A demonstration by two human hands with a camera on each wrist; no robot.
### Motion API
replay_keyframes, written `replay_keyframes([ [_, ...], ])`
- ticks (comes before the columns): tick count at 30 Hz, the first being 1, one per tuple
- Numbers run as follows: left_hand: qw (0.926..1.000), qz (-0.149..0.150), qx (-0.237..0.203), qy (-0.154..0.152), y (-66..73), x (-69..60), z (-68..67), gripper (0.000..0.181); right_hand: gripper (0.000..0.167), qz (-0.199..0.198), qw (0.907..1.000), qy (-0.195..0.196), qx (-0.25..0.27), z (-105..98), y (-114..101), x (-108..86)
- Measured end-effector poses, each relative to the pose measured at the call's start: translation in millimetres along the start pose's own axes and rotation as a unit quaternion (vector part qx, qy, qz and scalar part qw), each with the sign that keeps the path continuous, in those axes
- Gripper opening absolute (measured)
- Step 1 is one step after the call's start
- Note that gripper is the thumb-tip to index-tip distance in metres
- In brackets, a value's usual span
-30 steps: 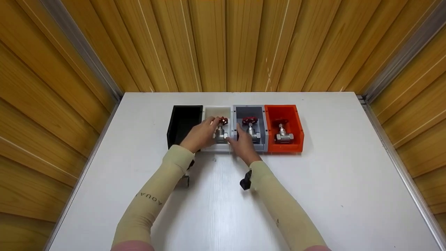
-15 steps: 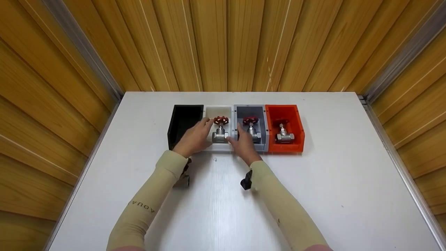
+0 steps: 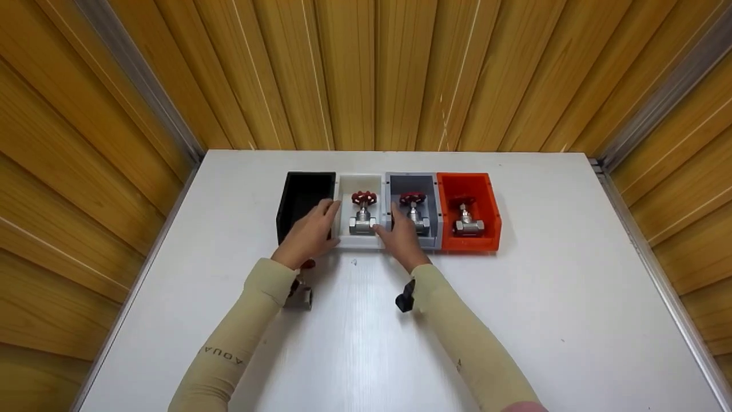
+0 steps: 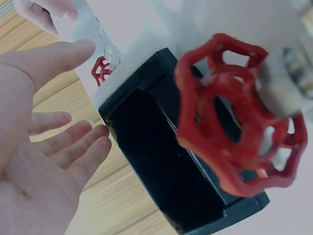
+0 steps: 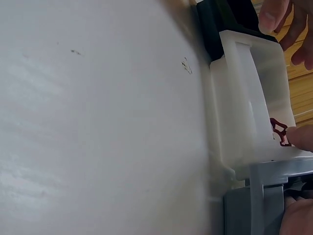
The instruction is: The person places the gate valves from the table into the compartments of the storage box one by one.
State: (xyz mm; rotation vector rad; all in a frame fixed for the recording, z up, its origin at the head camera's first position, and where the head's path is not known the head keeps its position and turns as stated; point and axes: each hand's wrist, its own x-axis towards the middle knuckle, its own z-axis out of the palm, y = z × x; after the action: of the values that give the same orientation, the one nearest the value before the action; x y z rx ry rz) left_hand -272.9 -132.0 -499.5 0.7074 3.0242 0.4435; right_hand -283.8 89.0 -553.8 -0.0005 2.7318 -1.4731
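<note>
My left hand (image 3: 309,236) hovers at the border of the black bin (image 3: 282,200) and the white bin (image 3: 357,242), fingers extended and holding nothing. A metal valve (image 3: 361,222) with a red handwheel stands upright in the white bin. My right hand (image 3: 402,237) straddles the wall between the white and grey bins, its thumb beside that valve and its fingers inside the grey bin (image 3: 409,182). A second valve (image 3: 419,220) stands there, partly covered by the hand. Under my left wrist another valve (image 3: 298,298) rests on the table; its red handwheel (image 4: 227,93) looms large in the left wrist view.
At the row's right end, an orange bin (image 3: 494,229) holds a valve (image 3: 468,225). All the bins stand side by side near the back of the white table (image 3: 572,286). Wood-patterned panels (image 3: 400,74) rise behind and on both sides.
My left hand has drawn away from the valve in the white bin, moving left and toward me. That valve now stands uncovered. The right hand keeps its place.
</note>
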Motion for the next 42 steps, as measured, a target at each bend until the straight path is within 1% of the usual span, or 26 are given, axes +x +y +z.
replay_keyframes([
  [6,0.9995,-0.016,-0.027,-0.001,-5.4,-12.2,0.2,0.084,0.086,0.022,0.9996,-0.012,0.011,0.1,-0.1,0.4],
  [9,0.9992,-0.023,-0.033,-0.001,-7.2,-17.3,-0.5,0.085,0.087,0.026,0.9993,-0.019,0.019,-0.8,-0.7,0.3],
  [12,0.9989,-0.029,-0.036,-0.003,-8.7,-21.7,-1.1,0.085,0.087,0.028,0.999,-0.019,0.028,-2.1,-1.3,0.0],
  [17,0.9986,-0.035,-0.04,-0.001,-11.4,-28.2,-1.2,0.084,0.086,0.022,0.9993,-0.005,0.028,-4.1,-3.3,-0.5],
  [20,0.9986,-0.032,-0.042,0.005,-13.4,-32.7,-0.9,0.082,0.084,0.005,0.9997,0.009,0.025,-4.5,-6.1,-1.2],
  [25,0.9981,-0.039,-0.047,-0.004,-15.8,-41.0,-0.5,0.082,0.081,-0.038,0.9982,0.035,0.03,-3.8,-13.3,-3.2],
  [31,0.9978,-0.049,-0.045,-0.007,-18.4,-49.3,0.7,0.08,0.078,-0.078,0.9951,0.051,0.034,-1.3,-22.7,-6.1],
  [33,0.9974,-0.051,-0.05,-0.004,-19.1,-52.1,0.8,0.08,0.077,-0.086,0.994,0.054,0.04,0.1,-25.4,-7.5],
  [36,0.9974,-0.045,-0.057,-0.002,-20.6,-56.8,0.8,0.079,0.075,-0.101,0.9925,0.054,0.044,3.1,-28.9,-9.4],
  [39,0.9971,-0.044,-0.062,-0.003,-22.1,-61.2,0.6,0.078,0.074,-0.11,0.9919,0.047,0.043,7.1,-33.0,-10.7],
  [42,0.9969,-0.048,-0.062,-0.008,-23.6,-64.5,1.0,0.076,0.073,-0.116,0.9919,0.031,0.041,10.7,-37.8,-12.4],
])
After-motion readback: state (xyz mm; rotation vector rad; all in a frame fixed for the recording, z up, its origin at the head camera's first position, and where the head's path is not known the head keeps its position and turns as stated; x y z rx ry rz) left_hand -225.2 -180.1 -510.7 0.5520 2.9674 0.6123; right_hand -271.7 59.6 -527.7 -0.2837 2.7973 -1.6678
